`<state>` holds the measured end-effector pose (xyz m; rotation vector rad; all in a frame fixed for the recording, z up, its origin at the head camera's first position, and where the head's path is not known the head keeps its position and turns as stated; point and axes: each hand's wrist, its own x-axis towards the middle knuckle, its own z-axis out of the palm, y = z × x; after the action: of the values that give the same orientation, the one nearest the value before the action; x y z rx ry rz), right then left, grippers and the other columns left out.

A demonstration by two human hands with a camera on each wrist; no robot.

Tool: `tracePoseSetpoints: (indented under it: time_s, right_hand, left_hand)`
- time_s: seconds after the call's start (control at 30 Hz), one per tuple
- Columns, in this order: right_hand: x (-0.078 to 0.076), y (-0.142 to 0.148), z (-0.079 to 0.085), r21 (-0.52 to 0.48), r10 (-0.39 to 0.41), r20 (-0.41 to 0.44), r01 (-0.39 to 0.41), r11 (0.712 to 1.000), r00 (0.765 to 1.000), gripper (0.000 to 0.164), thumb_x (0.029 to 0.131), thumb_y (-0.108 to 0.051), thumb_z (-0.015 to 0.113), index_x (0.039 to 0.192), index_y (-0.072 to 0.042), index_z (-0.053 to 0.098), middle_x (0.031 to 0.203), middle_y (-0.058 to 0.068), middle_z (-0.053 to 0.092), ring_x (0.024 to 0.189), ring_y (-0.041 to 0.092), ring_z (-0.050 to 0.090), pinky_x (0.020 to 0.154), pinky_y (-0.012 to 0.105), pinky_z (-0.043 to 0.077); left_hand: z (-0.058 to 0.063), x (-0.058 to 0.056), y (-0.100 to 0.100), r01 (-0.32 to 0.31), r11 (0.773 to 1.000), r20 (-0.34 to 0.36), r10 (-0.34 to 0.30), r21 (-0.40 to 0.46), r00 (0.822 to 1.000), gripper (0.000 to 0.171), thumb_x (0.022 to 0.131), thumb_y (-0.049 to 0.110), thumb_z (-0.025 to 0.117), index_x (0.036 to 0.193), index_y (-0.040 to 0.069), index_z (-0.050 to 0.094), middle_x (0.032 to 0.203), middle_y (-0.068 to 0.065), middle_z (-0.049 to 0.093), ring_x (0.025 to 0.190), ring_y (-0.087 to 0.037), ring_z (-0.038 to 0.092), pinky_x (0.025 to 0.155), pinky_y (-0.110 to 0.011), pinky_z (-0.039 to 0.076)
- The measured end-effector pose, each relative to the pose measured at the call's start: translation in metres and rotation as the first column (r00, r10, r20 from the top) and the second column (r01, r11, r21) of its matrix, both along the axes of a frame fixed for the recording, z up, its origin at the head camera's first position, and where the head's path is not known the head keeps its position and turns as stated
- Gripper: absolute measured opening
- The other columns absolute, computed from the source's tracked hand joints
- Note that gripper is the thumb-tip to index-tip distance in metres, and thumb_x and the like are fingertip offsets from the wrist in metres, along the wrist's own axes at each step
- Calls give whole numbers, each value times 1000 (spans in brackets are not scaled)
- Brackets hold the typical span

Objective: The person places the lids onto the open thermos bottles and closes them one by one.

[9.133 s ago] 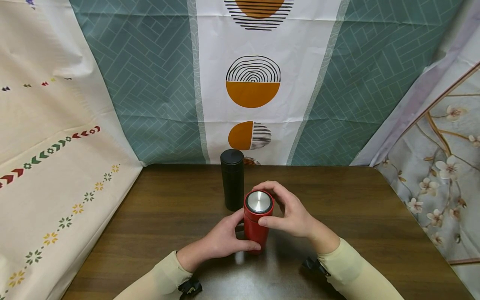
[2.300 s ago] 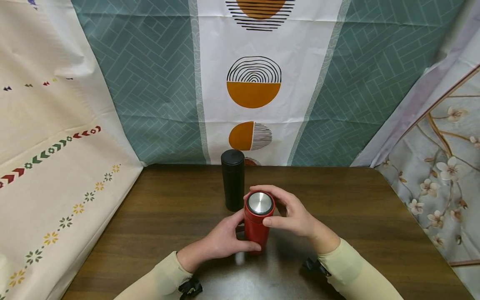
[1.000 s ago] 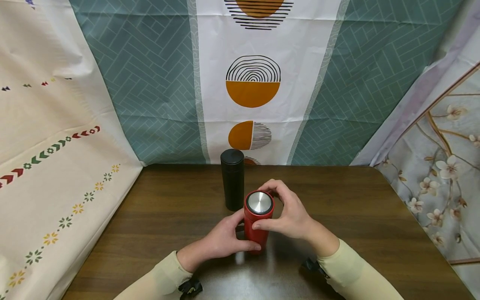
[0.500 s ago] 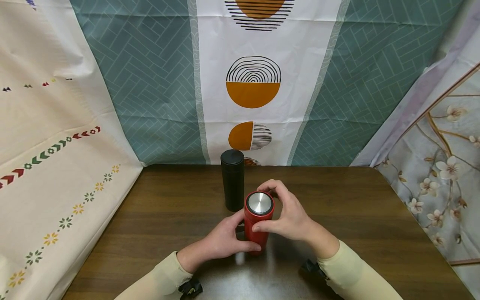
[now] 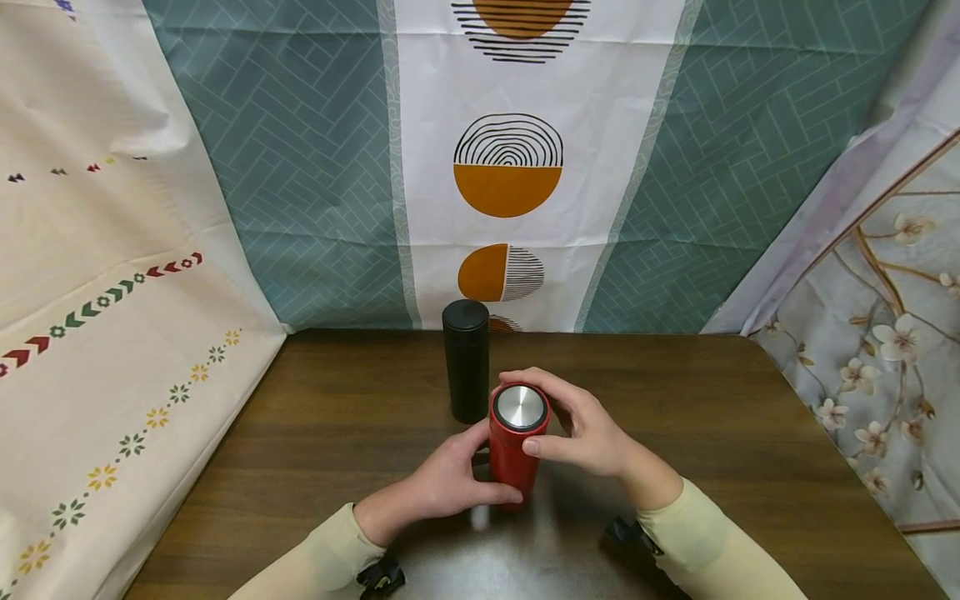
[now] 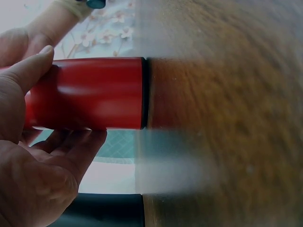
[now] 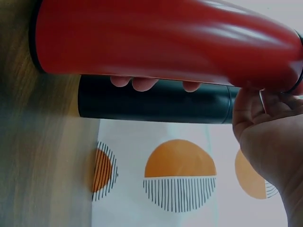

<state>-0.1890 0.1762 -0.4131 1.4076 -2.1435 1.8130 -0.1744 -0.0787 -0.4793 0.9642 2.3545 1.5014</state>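
Observation:
A red thermos [image 5: 512, 465] stands upright on the wooden table, its lid [image 5: 521, 406] topped by a brushed silver disc. My left hand [image 5: 438, 477] grips the body low down, thumb across the front and fingers round the back; their fingertips [image 7: 143, 84] show past the far side in the right wrist view. Up at the lid, my right hand [image 5: 588, 429] holds on with its thumb in front and fingers curled behind. In the left wrist view the thermos's black base [image 6: 146, 93] meets the tabletop. Lid and body look joined.
Just behind the red thermos, slightly left, stands a black thermos [image 5: 467, 362]. Patterned cloth [image 5: 315, 167] hangs beyond the table's back edge, with a cream cloth [image 5: 112, 333] at the left and a floral one [image 5: 892, 350] at the right. The wooden tabletop [image 5: 675, 400] surrounds the hands.
My right hand has turned round the lid: its thumb has shifted right across the front and its fingers reach further left behind. The left hand and both thermoses keep their places.

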Motion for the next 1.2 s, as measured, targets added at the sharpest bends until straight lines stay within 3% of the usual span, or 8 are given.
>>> tracePoseSetpoints:
  time_s: [0.5, 1.2]
  right_hand:
    - [1, -1, 2, 18, -95, -49, 96, 995, 994, 65, 87, -3, 89, 147, -8, 64, 139, 7, 70, 126, 27, 67, 113, 39, 53]
    - [8, -8, 4, 36, -246, -87, 250, 968, 965, 65, 81, -13, 100, 135, -19, 64, 131, 0, 68, 117, 24, 68, 104, 36, 57]
  left_hand:
    - [0, 0, -1, 10, 1000, -8, -10, -6, 1000, 77, 90, 36, 96, 154, 38, 55, 146, 19, 65, 137, -11, 62, 118, -47, 52]
    - [1, -1, 0, 17, 1000, -6, -17, 12, 1000, 76, 89, 33, 97, 153, 38, 56, 145, 19, 66, 137, -11, 63, 118, -46, 52]
